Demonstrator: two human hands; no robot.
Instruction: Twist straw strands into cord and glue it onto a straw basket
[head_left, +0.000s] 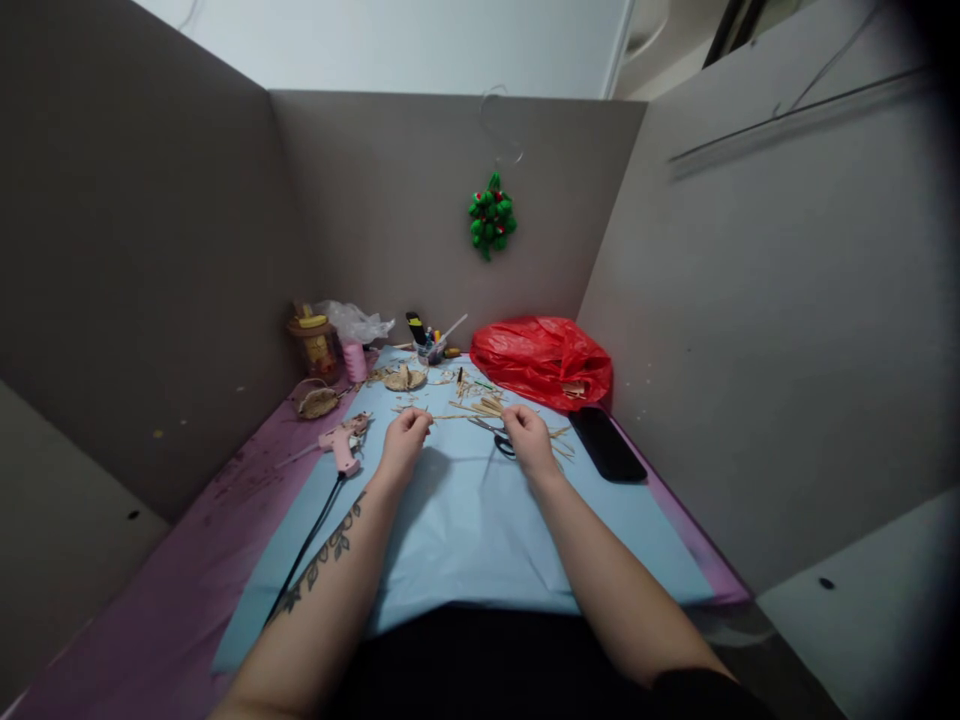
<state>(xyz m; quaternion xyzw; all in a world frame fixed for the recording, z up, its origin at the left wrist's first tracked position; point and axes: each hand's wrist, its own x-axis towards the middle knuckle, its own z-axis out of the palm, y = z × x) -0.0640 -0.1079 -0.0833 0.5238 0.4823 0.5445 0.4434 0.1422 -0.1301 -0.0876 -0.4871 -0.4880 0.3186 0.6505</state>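
My left hand (405, 437) and my right hand (527, 436) rest on a light blue paper sheet (465, 530), both with fingers curled in. Between them runs a thin wooden stick (465, 416); each hand seems to pinch one end, though the grip is too small to see clearly. Several more wooden sticks (484, 400) lie scattered just beyond the hands. Black-handled scissors (496, 434) lie beside my right hand. A pink glue gun (341, 442) with a black cord lies left of my left hand.
A red plastic bag (544, 360) sits at the back right, a black phone (606, 444) beside it. Small woven pieces (403, 379), a cup of tools (431, 347) and jars (315, 340) stand at the back. Grey partition walls surround the desk; a green ornament (491, 215) hangs ahead.
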